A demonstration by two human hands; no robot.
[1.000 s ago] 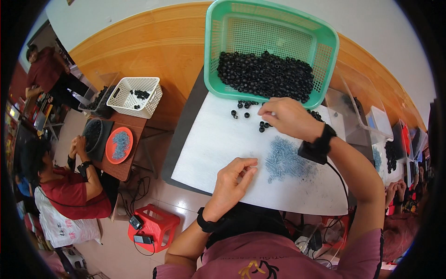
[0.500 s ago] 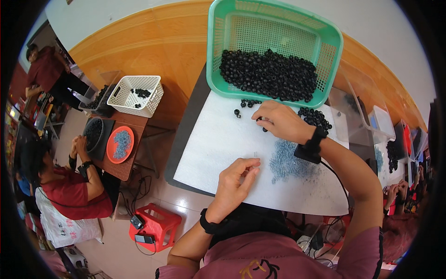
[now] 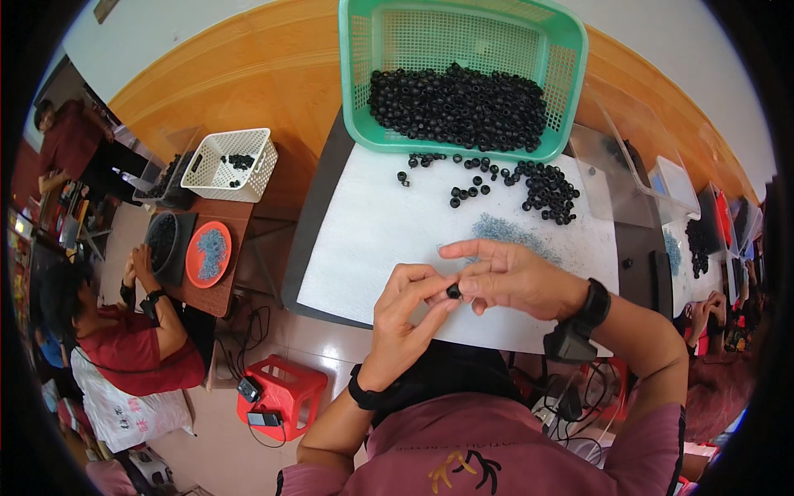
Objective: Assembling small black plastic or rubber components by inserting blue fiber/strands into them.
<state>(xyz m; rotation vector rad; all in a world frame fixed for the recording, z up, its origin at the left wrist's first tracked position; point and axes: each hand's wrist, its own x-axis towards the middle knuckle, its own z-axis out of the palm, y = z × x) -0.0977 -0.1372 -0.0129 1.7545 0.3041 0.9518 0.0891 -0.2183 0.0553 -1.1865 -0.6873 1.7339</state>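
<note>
In front of my body both hands meet over the near part of the white sheet [image 3: 339,264]. My left hand [image 3: 404,322] pinches a small black round part [image 3: 453,291] between thumb and fingertips. My right hand [image 3: 521,283] comes in from the other side, with thumb and fingertips closed at the same part and one finger stretched out above. Just beyond the right hand lies a patch of tiny clear-bluish pieces [image 3: 506,231], partly covered by it. Farther off, a pile of black round parts with holes [image 3: 549,194] rests on the sheet, with several loose ones nearby.
A green basket [image 3: 356,116] of black parts stands at the far edge. Clear plastic bins [image 3: 612,178] are to the right. On the left, a co-worker [image 3: 136,351] sits at a brown table with an orange plate [image 3: 196,273] and white basket [image 3: 263,169]. A red stool [image 3: 302,384] stands below.
My right hand has come back from the loose black parts toward my left hand, and the two now meet at one part. The whole view has shifted slightly.
</note>
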